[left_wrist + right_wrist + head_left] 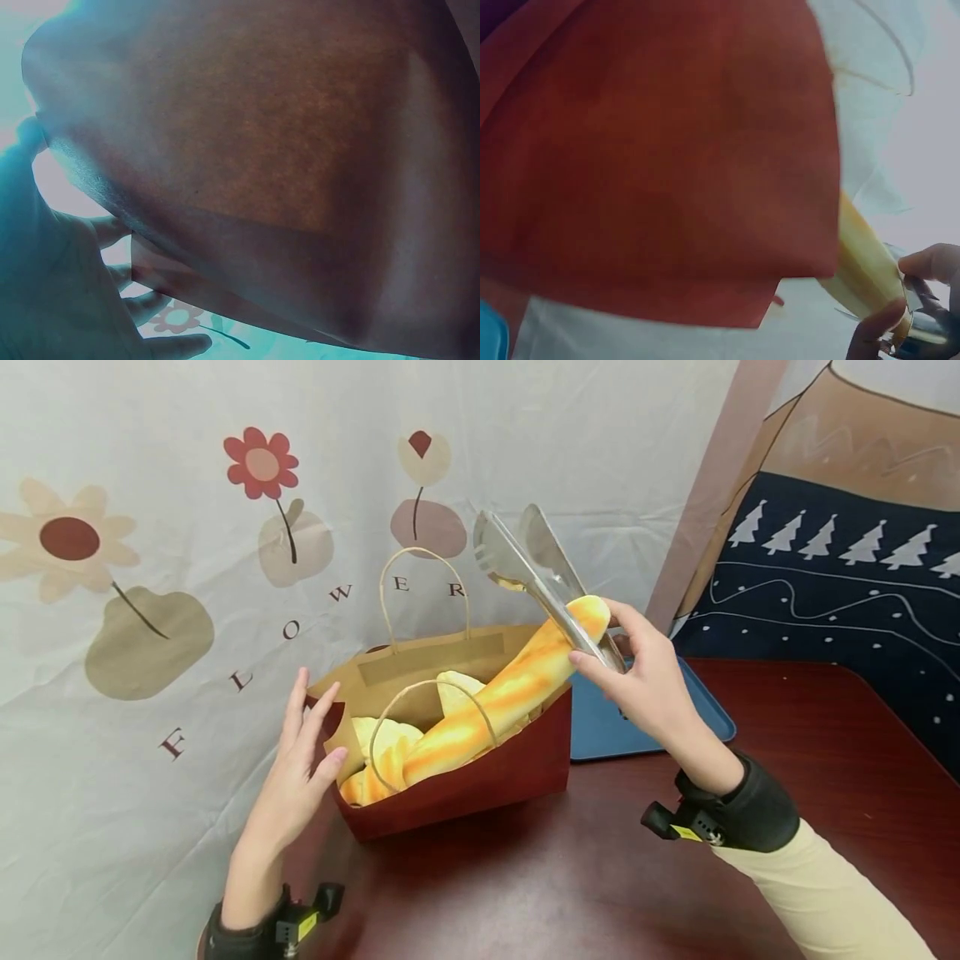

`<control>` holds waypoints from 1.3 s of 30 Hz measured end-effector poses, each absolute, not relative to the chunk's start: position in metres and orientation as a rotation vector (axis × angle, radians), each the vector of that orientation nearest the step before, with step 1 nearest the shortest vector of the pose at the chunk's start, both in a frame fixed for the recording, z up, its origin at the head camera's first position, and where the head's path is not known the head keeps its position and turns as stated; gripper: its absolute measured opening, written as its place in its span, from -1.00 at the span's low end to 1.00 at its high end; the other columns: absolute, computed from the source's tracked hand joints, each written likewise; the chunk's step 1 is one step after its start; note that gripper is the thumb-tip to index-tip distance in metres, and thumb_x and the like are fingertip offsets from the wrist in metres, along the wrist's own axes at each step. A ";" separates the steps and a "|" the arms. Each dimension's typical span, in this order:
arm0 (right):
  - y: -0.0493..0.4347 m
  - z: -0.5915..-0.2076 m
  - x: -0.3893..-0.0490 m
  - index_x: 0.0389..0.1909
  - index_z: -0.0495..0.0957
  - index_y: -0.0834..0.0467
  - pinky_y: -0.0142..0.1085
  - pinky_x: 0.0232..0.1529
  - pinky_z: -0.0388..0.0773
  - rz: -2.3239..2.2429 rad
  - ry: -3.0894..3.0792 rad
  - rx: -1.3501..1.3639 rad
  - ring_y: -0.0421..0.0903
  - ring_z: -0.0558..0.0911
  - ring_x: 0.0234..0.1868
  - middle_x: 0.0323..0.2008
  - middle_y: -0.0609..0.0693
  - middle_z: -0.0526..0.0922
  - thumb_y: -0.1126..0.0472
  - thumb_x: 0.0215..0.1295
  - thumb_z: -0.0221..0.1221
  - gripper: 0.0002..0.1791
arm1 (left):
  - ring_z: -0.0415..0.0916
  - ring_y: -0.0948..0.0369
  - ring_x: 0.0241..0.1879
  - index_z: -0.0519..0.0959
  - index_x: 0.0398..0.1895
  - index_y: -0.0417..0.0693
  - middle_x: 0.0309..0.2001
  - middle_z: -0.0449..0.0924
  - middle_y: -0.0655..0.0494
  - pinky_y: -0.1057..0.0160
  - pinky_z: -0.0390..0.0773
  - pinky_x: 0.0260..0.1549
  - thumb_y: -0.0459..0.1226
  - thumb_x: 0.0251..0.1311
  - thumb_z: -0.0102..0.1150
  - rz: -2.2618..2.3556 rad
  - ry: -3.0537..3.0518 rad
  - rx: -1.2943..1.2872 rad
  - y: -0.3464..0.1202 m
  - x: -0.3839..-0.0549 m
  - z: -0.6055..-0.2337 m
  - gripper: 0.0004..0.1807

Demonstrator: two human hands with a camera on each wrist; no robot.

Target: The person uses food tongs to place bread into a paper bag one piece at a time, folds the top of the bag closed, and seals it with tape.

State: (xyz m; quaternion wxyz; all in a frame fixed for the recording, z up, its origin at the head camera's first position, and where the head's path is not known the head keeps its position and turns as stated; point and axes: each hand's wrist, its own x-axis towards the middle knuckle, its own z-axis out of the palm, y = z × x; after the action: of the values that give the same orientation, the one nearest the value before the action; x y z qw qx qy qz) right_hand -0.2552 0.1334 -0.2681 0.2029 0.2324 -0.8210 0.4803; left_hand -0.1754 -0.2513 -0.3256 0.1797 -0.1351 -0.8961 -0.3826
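A red paper bag (465, 785) with a tan inside and twisted handles stands upright. One long baguette-like loaf (487, 702) leans out of it to the upper right, and paler bread pieces (386, 735) lie beside it inside. My right hand (645, 677) holds metal tongs (551, 585) near their handle end, their heads pointing up and left. The loaf's upper end lies between the tong arms, close to the fingers (881, 319). At the bag's left edge, my left hand (296, 777) has its fingers spread; the thumb is by the rim.
A blue tray (622, 735) lies on the dark red table (810, 768), behind and right of the bag. A white flower-printed cloth (562, 435) hangs close behind the bag. To the right hangs a dark blue tree-patterned cloth (840, 585).
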 end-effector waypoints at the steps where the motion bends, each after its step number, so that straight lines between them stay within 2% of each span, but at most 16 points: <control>1: 0.135 -0.270 -0.257 0.26 0.38 -0.12 -0.39 -0.64 0.36 1.285 -2.257 0.646 -0.22 0.46 -0.57 -0.15 -0.08 0.52 0.18 0.15 0.29 -0.38 | -0.31 0.09 0.51 0.06 0.48 0.22 0.53 -0.46 0.38 -0.37 0.12 0.18 -0.29 0.24 0.06 -1.083 -2.532 -0.383 -0.251 -0.175 -0.326 -0.25; 4: 0.139 -0.275 -0.263 0.28 0.38 -0.04 -0.43 -0.59 0.24 1.172 -2.166 0.673 -0.27 0.37 -0.53 -0.21 0.00 0.56 0.26 0.08 0.33 -0.31 | -0.31 0.11 0.51 0.06 0.49 0.22 0.53 -0.46 0.38 -0.35 0.14 0.17 -0.30 0.24 0.06 -1.085 -2.530 -0.382 -0.251 -0.176 -0.325 -0.25; 9: 0.146 -0.278 -0.267 0.35 0.26 0.02 -0.46 -0.62 0.20 1.092 -2.146 0.750 -0.31 0.35 -0.61 -0.17 0.05 0.54 0.31 0.12 0.26 -0.26 | -0.31 0.10 0.51 0.05 0.49 0.23 0.53 -0.47 0.38 -0.37 0.14 0.17 -0.30 0.25 0.06 -1.080 -2.537 -0.377 -0.251 -0.175 -0.325 -0.25; 10: 0.148 -0.277 -0.266 0.38 0.22 0.01 -0.46 -0.63 0.21 1.086 -2.162 0.763 -0.31 0.35 -0.63 -0.14 0.04 0.54 0.30 0.16 0.23 -0.26 | -0.31 0.10 0.51 0.05 0.49 0.23 0.53 -0.47 0.38 -0.38 0.13 0.17 -0.30 0.25 0.06 -1.080 -2.538 -0.377 -0.251 -0.175 -0.325 -0.25; 14: 0.153 -0.271 -0.264 0.40 0.05 0.02 -0.42 -0.71 0.34 1.268 -2.221 0.830 -0.21 0.39 -0.74 -0.31 0.03 0.55 0.26 0.33 0.04 -0.34 | -0.32 0.09 0.51 0.05 0.49 0.22 0.53 -0.47 0.38 -0.39 0.13 0.17 -0.30 0.24 0.07 -1.078 -2.542 -0.376 -0.251 -0.175 -0.325 -0.24; 17: 0.159 -0.266 -0.263 0.36 0.02 0.00 -0.29 -0.76 0.42 1.573 -2.213 0.825 -0.10 0.45 -0.77 -0.46 0.00 0.53 0.25 0.42 -0.09 -0.46 | -0.32 0.08 0.51 0.05 0.49 0.24 0.53 -0.47 0.39 -0.40 0.12 0.16 -0.30 0.24 0.07 -1.081 -2.546 -0.376 -0.250 -0.174 -0.324 -0.24; 19: 0.163 -0.263 -0.262 0.35 0.01 0.00 -0.28 -0.75 0.42 1.643 -2.209 0.797 -0.08 0.44 -0.75 -0.46 -0.02 0.52 0.26 0.42 -0.08 -0.46 | -0.33 0.09 0.52 0.05 0.49 0.25 0.53 -0.47 0.40 -0.41 0.10 0.17 -0.29 0.25 0.07 -1.088 -2.547 -0.371 -0.250 -0.173 -0.324 -0.24; 23: 0.176 -0.262 -0.259 0.38 0.10 0.04 -0.32 -0.73 0.41 1.559 -2.225 0.775 -0.14 0.44 -0.72 -0.43 -0.07 0.51 0.30 0.37 0.01 -0.40 | -0.33 0.11 0.51 0.04 0.49 0.27 0.52 -0.48 0.41 -0.40 0.14 0.15 -0.29 0.25 0.06 -1.092 -2.554 -0.365 -0.249 -0.173 -0.323 -0.24; 25: 0.186 -0.263 -0.256 0.33 0.21 0.10 -0.32 -0.75 0.38 1.626 -2.197 0.796 -0.15 0.44 -0.72 -0.40 -0.06 0.53 0.32 0.37 0.02 -0.48 | -0.33 0.10 0.51 0.04 0.49 0.27 0.53 -0.48 0.40 -0.40 0.14 0.15 -0.29 0.25 0.07 -1.090 -2.554 -0.367 -0.249 -0.173 -0.322 -0.24; 28: 0.206 -0.266 -0.248 0.17 0.36 0.24 -0.30 -0.77 0.36 1.847 -2.128 0.854 -0.14 0.46 -0.71 -0.41 -0.03 0.57 0.35 0.41 -0.06 -0.66 | -0.34 0.10 0.52 0.05 0.49 0.26 0.53 -0.47 0.40 -0.41 0.11 0.16 -0.29 0.24 0.07 -1.091 -2.551 -0.375 -0.249 -0.173 -0.323 -0.24; 32: 0.236 -0.270 -0.232 0.08 0.36 0.32 -0.27 -0.73 0.39 1.942 -2.210 0.900 -0.11 0.50 -0.66 -0.41 -0.02 0.61 0.39 0.43 -0.17 -0.72 | -0.33 0.09 0.52 0.05 0.49 0.24 0.53 -0.47 0.39 -0.42 0.08 0.17 -0.29 0.25 0.06 -1.088 -2.548 -0.384 -0.248 -0.174 -0.323 -0.24; 39: 0.267 -0.273 -0.215 0.20 0.38 0.12 -0.28 -0.62 0.52 1.449 -2.605 0.710 -0.11 0.56 -0.61 -0.42 -0.09 0.65 0.39 0.39 -0.05 -0.61 | -0.34 0.10 0.52 0.05 0.49 0.22 0.53 -0.47 0.38 -0.41 0.09 0.17 -0.31 0.24 0.06 -1.092 -2.536 -0.381 -0.247 -0.175 -0.324 -0.24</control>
State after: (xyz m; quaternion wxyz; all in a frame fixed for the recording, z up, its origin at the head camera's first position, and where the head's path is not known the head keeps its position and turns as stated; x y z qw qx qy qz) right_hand -0.2150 0.2670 -0.2733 0.0384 0.2315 -0.8495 0.4725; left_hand -0.1750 -0.2475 -0.3243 0.1760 -0.1347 -0.8956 -0.3858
